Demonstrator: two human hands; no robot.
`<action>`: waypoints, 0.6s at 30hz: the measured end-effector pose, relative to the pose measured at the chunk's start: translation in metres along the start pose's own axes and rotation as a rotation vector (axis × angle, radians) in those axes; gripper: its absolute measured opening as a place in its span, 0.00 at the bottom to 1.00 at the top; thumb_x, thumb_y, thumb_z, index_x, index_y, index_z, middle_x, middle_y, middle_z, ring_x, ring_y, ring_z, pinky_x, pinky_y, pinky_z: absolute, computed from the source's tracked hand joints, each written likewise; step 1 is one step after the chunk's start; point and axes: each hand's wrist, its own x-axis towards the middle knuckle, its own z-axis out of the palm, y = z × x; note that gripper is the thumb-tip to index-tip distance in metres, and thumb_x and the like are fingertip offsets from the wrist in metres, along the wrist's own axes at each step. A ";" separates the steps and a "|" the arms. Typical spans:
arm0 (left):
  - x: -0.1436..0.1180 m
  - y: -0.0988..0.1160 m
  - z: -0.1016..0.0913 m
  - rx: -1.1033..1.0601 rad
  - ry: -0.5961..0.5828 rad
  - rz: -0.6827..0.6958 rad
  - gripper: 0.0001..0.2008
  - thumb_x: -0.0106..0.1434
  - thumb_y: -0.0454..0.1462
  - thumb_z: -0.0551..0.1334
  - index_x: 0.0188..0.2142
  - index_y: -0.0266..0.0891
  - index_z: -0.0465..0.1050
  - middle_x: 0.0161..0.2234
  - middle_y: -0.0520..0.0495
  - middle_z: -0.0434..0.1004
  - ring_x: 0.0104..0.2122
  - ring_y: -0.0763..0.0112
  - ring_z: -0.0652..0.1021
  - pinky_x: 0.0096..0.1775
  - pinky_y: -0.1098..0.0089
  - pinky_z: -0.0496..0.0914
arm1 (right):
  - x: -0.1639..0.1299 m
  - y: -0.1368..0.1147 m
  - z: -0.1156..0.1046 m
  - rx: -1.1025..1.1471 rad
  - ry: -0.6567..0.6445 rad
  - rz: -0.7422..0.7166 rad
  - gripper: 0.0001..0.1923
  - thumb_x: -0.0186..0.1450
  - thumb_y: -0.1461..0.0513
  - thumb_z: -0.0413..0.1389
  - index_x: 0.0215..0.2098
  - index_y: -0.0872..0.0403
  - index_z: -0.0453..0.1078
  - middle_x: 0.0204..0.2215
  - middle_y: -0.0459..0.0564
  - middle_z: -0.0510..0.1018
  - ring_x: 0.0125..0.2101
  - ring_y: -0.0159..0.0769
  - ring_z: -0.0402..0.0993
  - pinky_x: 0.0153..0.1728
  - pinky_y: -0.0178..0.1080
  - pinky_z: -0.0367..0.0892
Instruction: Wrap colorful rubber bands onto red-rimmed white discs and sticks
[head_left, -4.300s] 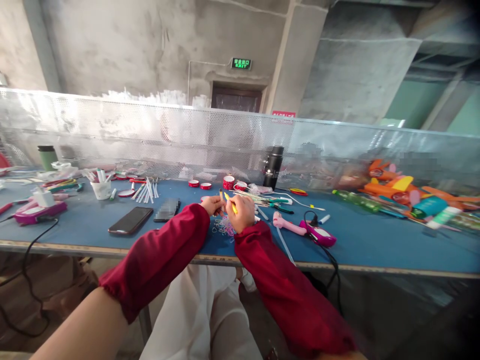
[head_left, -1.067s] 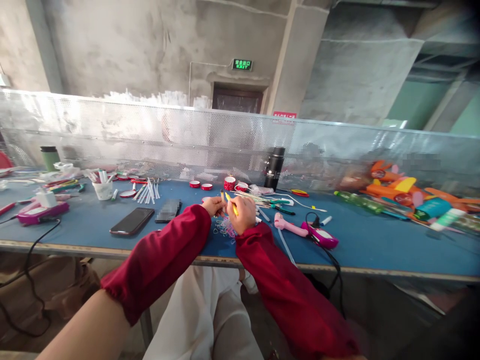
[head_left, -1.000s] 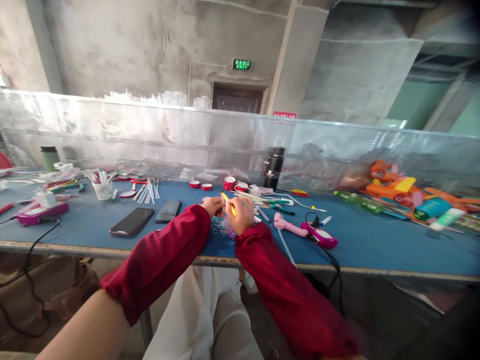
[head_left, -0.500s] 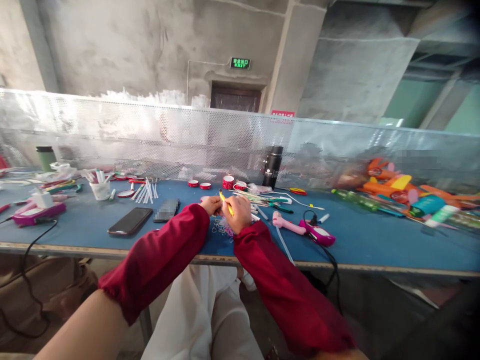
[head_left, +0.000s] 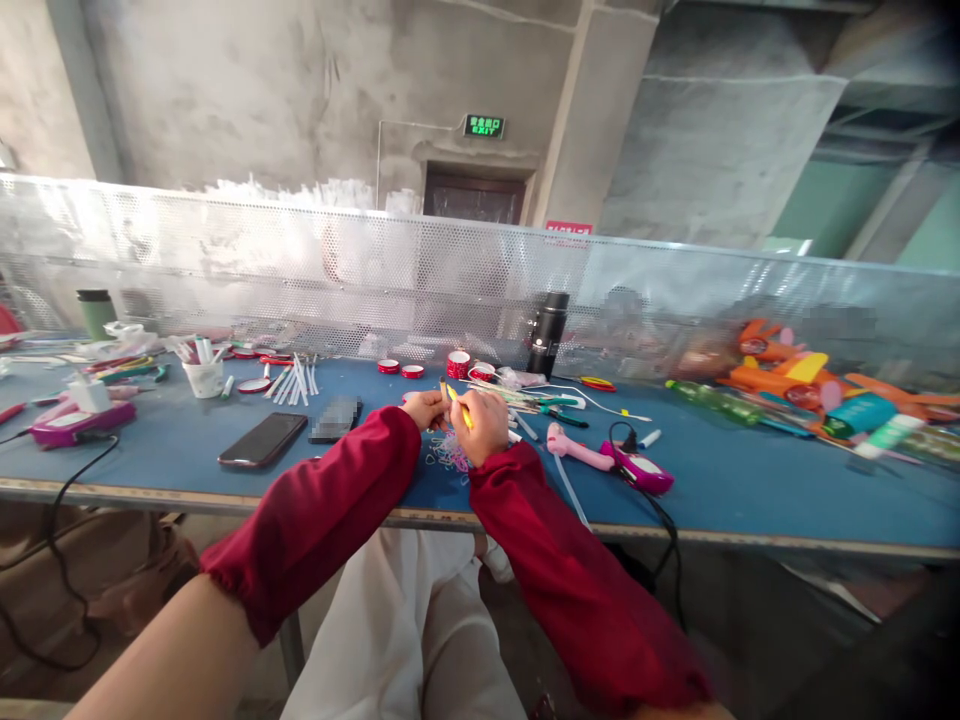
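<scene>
Both my arms, in dark red sleeves, reach over the blue table (head_left: 187,455). My right hand (head_left: 480,425) is closed around a thin yellow stick (head_left: 459,405) that points up and to the left. My left hand (head_left: 424,410) is pinched shut right beside it, touching the stick's lower end; what it holds is too small to make out. Below both hands lies a small heap of thin coloured rubber bands (head_left: 448,455).
A black phone (head_left: 262,440) lies left of my arms. A pink glue gun (head_left: 607,460) with a black cord lies to the right. A black flask (head_left: 546,335), red tape rolls (head_left: 457,364), a white cup (head_left: 204,378) and orange toys (head_left: 787,375) stand before the perforated metal screen (head_left: 300,270).
Both hands stay together over the rubber bands. The yellow stick has shifted only slightly in my right hand. The view wobbles a little.
</scene>
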 end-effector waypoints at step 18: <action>0.000 -0.001 0.000 0.015 -0.014 -0.011 0.12 0.62 0.43 0.64 0.30 0.36 0.67 0.16 0.54 0.71 0.16 0.77 0.72 0.21 0.77 0.61 | -0.002 0.001 0.002 0.022 -0.034 -0.027 0.06 0.69 0.61 0.52 0.33 0.51 0.65 0.27 0.48 0.76 0.33 0.39 0.70 0.42 0.43 0.59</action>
